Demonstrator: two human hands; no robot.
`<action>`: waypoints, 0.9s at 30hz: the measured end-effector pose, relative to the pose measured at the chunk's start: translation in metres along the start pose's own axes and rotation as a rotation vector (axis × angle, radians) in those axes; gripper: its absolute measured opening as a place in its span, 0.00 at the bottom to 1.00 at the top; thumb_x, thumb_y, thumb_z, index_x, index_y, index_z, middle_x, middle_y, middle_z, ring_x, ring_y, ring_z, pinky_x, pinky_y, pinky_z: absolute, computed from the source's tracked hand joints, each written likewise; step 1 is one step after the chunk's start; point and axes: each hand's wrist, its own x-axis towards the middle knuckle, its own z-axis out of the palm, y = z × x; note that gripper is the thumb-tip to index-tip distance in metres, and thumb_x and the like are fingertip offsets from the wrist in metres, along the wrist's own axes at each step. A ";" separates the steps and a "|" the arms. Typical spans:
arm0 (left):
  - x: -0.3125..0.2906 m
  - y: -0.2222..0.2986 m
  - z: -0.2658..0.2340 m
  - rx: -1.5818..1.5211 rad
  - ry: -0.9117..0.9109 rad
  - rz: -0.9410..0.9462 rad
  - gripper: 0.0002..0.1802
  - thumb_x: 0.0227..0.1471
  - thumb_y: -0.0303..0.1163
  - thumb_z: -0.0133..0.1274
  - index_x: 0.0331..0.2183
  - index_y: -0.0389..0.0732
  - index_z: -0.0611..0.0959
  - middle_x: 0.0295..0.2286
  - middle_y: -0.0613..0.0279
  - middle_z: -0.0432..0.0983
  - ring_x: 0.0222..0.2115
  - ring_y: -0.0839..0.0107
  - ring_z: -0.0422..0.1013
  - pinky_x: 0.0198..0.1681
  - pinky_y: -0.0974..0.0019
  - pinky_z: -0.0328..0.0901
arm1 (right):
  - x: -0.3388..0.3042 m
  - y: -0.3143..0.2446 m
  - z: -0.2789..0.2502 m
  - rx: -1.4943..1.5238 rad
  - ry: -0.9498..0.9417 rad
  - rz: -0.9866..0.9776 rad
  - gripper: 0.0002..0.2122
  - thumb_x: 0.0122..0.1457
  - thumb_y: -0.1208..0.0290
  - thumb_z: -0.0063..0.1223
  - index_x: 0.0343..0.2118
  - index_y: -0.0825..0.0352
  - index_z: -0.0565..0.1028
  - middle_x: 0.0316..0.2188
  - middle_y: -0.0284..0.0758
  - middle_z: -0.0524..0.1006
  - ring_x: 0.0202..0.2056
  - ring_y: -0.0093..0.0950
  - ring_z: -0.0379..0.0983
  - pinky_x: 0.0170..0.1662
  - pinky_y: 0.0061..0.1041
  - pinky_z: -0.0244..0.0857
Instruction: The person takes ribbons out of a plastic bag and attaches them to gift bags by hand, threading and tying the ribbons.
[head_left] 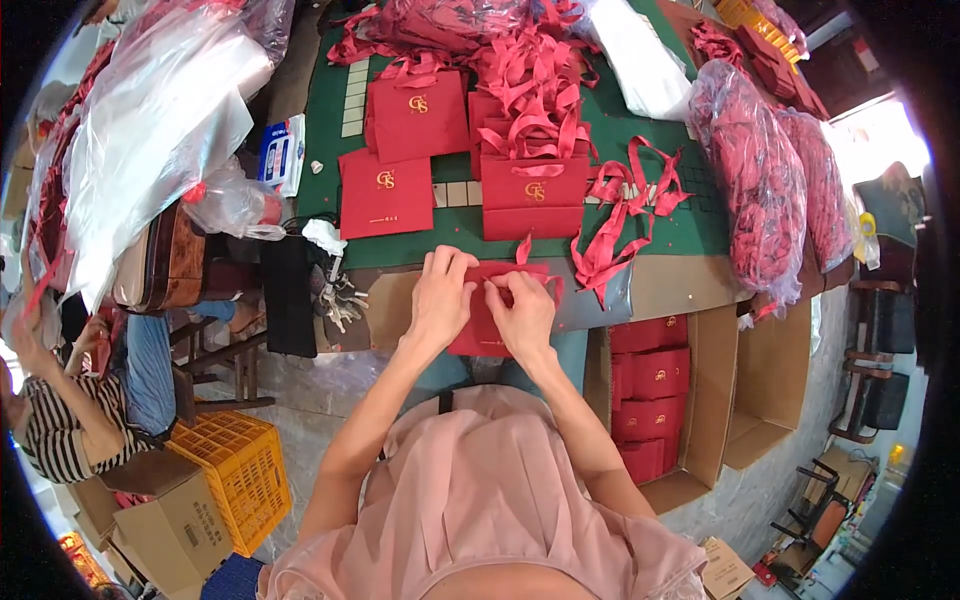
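Observation:
A red paper gift bag rests against the table's near edge, over my lap. Curled at its upper edge, my left hand grips the bag's left side. My right hand pinches a red ribbon at the bag's top; the fingertips hide exactly where it passes. Just beyond lie flat red bags with gold emblems: a single bag on the left, a pile behind it, and a ribboned stack on the right. Loose red ribbons trail beside that stack.
Plastic-wrapped red bundles border the green table mat on the right. A cardboard box of red bags stands below. Keys lie near the left edge. Another person sits left, near a yellow crate.

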 end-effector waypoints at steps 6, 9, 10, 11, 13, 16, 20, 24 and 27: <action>-0.002 0.005 0.002 0.075 0.011 0.047 0.14 0.47 0.20 0.55 0.39 0.40 0.76 0.38 0.56 0.70 0.39 0.51 0.68 0.40 0.53 0.69 | 0.000 -0.006 -0.001 -0.011 -0.015 -0.008 0.06 0.53 0.71 0.61 0.26 0.66 0.75 0.25 0.39 0.76 0.29 0.40 0.74 0.33 0.39 0.67; -0.002 0.008 0.003 0.068 0.023 0.038 0.12 0.48 0.20 0.54 0.37 0.40 0.76 0.35 0.56 0.71 0.38 0.52 0.69 0.39 0.53 0.69 | -0.001 -0.009 -0.001 -0.022 -0.014 -0.036 0.06 0.52 0.72 0.61 0.25 0.66 0.74 0.25 0.39 0.76 0.29 0.39 0.74 0.32 0.38 0.67; -0.003 0.009 0.003 0.057 0.040 0.036 0.10 0.48 0.20 0.53 0.36 0.40 0.76 0.34 0.56 0.72 0.38 0.52 0.69 0.38 0.53 0.68 | -0.001 -0.010 -0.001 -0.031 -0.012 -0.066 0.07 0.51 0.73 0.61 0.25 0.67 0.74 0.25 0.39 0.76 0.29 0.39 0.74 0.32 0.38 0.68; -0.002 0.008 0.003 0.057 0.040 0.036 0.10 0.48 0.20 0.53 0.36 0.40 0.76 0.34 0.56 0.72 0.38 0.52 0.69 0.38 0.53 0.68 | 0.000 -0.012 0.000 -0.077 0.016 -0.108 0.07 0.51 0.73 0.62 0.25 0.67 0.74 0.24 0.38 0.76 0.28 0.38 0.74 0.31 0.38 0.67; -0.001 0.005 0.001 -0.004 0.021 0.026 0.08 0.50 0.21 0.53 0.35 0.40 0.76 0.32 0.55 0.72 0.37 0.52 0.69 0.37 0.53 0.68 | -0.001 -0.008 0.002 -0.050 0.011 -0.061 0.07 0.51 0.73 0.62 0.25 0.67 0.74 0.24 0.38 0.76 0.28 0.38 0.75 0.30 0.38 0.67; -0.005 0.010 0.002 -0.046 0.067 0.012 0.05 0.52 0.22 0.51 0.33 0.38 0.76 0.31 0.53 0.73 0.34 0.50 0.70 0.38 0.53 0.66 | -0.003 -0.009 0.003 0.017 0.001 0.023 0.07 0.51 0.73 0.61 0.26 0.67 0.74 0.23 0.38 0.76 0.28 0.38 0.75 0.30 0.38 0.68; -0.012 0.017 0.007 -0.028 0.095 -0.010 0.05 0.52 0.21 0.51 0.34 0.37 0.76 0.31 0.53 0.73 0.34 0.50 0.70 0.38 0.53 0.66 | -0.004 -0.012 0.004 0.088 -0.028 0.137 0.07 0.53 0.72 0.62 0.26 0.67 0.73 0.24 0.38 0.77 0.27 0.38 0.76 0.30 0.38 0.68; -0.009 0.011 0.001 -0.144 0.079 -0.039 0.05 0.52 0.21 0.50 0.34 0.37 0.76 0.31 0.52 0.73 0.35 0.50 0.71 0.38 0.54 0.66 | -0.003 -0.012 -0.004 0.065 0.006 -0.014 0.07 0.53 0.72 0.62 0.27 0.67 0.74 0.26 0.38 0.77 0.27 0.39 0.76 0.30 0.39 0.68; -0.005 0.009 -0.004 -0.194 0.055 -0.059 0.06 0.51 0.20 0.50 0.34 0.37 0.75 0.32 0.52 0.73 0.35 0.50 0.70 0.38 0.52 0.66 | -0.001 -0.014 -0.015 0.104 -0.073 0.003 0.06 0.54 0.73 0.61 0.32 0.67 0.77 0.28 0.38 0.77 0.26 0.34 0.77 0.30 0.32 0.69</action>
